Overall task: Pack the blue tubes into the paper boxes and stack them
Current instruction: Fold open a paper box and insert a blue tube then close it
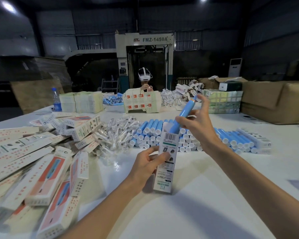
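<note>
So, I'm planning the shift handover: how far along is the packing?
Done: a loose heap of closed boxes lies at the left, not neatly stacked. In hand: the left hand holds an open paper box upright while the right hand slides a blue tube into its top. Left: a large pile of loose tubes behind needs boxing, then stacking.

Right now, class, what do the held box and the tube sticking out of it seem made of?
Paper box: thin printed card, matte; folded flap and barcode show it. Blue tube: probably smooth plastic, given its even colour and soft sheen.
</note>
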The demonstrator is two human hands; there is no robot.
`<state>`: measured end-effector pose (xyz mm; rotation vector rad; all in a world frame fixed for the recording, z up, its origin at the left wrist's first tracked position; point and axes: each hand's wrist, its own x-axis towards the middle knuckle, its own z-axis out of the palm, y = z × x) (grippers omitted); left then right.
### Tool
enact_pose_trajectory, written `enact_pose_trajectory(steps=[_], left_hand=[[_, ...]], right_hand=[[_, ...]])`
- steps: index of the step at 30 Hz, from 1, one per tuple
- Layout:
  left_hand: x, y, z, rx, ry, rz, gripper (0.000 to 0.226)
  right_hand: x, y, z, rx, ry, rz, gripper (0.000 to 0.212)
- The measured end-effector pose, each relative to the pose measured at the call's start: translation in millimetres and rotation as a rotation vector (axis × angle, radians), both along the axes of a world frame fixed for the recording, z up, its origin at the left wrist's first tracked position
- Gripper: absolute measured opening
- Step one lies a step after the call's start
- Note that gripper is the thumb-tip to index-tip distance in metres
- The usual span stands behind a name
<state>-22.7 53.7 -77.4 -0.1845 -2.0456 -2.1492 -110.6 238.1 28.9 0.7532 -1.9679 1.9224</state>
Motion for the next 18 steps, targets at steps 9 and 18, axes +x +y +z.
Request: enact_pose_trajectory(steps=[9,18], left_hand=[[-1,5,-6,-0.037,0.005,0.029,0.048],[-3,5,-13,0.030,0.009,0.196,0.026]], right_hand=[[-9,5,-6,0.404,-0.051,0.067,0.070],[-11,-24,-57,0.307,0.050,-0.078,0.017]])
